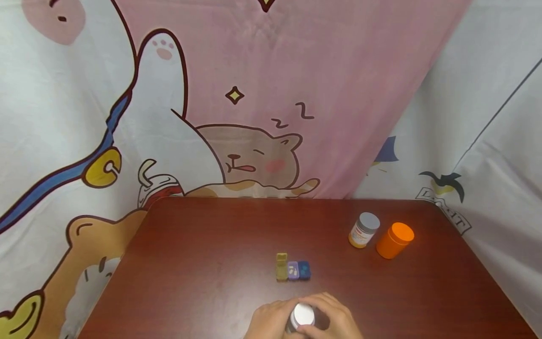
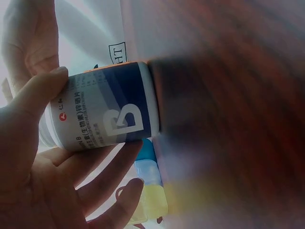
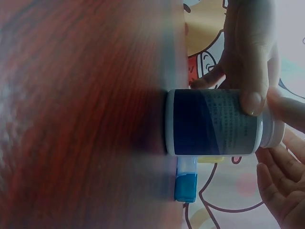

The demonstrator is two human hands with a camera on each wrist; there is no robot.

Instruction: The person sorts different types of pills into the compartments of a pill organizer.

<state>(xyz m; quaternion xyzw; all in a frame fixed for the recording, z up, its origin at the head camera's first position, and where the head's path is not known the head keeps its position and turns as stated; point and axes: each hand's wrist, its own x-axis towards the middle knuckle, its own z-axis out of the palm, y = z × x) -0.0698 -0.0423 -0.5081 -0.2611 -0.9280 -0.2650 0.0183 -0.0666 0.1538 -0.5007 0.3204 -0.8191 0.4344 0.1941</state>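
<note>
A white pill bottle [image 2: 105, 107] with a blue and grey label and a large letter B stands upright at the table's near side. My left hand [image 1: 271, 320] grips its body, thumb on one side and fingers round the other. On the white cap [image 1: 303, 314], my right hand [image 1: 332, 318] has its thumb and fingers closed round the edge. The right wrist view shows the right fingers [image 3: 286, 112] at the cap, which sits on the bottle's neck. Just beyond the hands lies a small pill organizer [image 1: 293, 270] with yellow, purple and blue compartments; white pieces show in the purple one.
At the right of the brown table [image 1: 190, 263] stand a grey-lidded bottle [image 1: 362, 231] with a white label and an orange jar [image 1: 394, 241], side by side. The organizer's yellow lid [image 1: 281, 257] is raised. A cartoon-printed cloth [image 1: 330, 70] hangs behind the table.
</note>
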